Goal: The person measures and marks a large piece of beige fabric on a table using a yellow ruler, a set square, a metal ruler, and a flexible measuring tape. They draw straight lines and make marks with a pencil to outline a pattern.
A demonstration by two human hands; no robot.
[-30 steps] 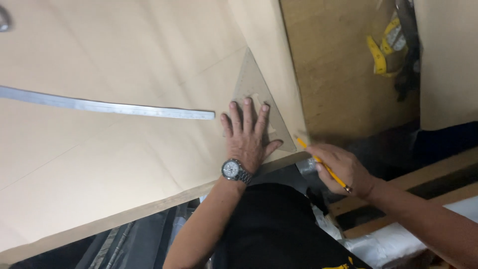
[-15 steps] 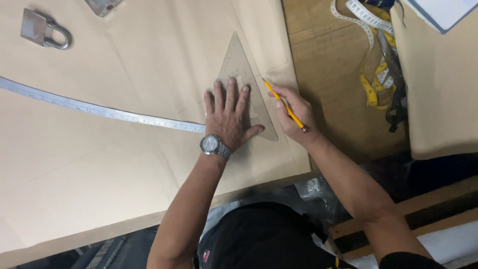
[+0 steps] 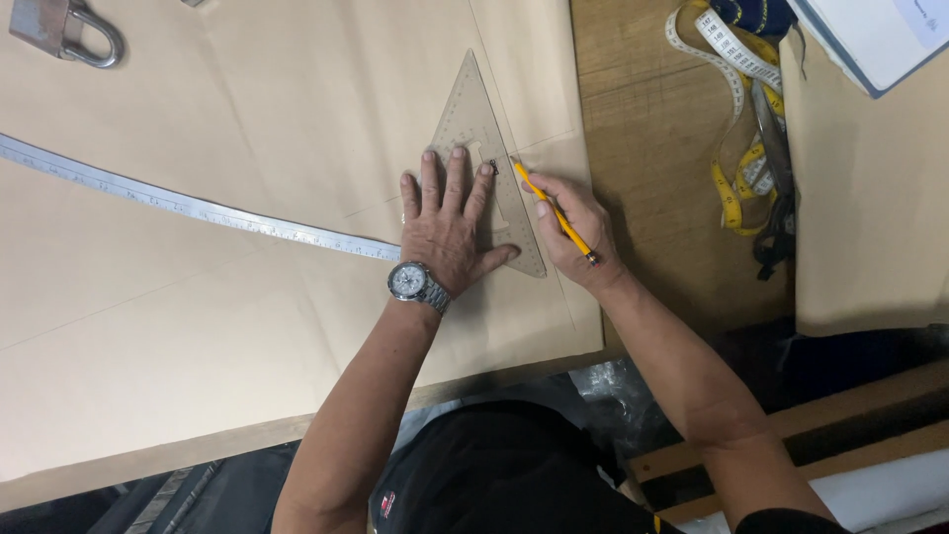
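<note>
Brown paper (image 3: pixel 198 316) bears left hand (image 3: pixel 450 232) spread, half-hiding set square (image 3: pixel 484 148); right hand (image 3: pixel 573 232) pinches pencil (image 3: pixel 554 213).

The left hand (image 3: pixel 450 222) covers the middle of the set square (image 3: pixel 484 133). The steel rule (image 3: pixel 198 210) runs off the left edge, the padlock (image 3: pixel 61 30) off the top. The square's markings look too fine to read.

A pattern-making workshop: brown paper (image 3: pixel 198 326), steel ruler (image 3: pixel 188 206), tape measure (image 3: pixel 736 119).

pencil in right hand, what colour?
Yellow pencil, held in the right hand against the set square's edge; head view shows it best.
</note>
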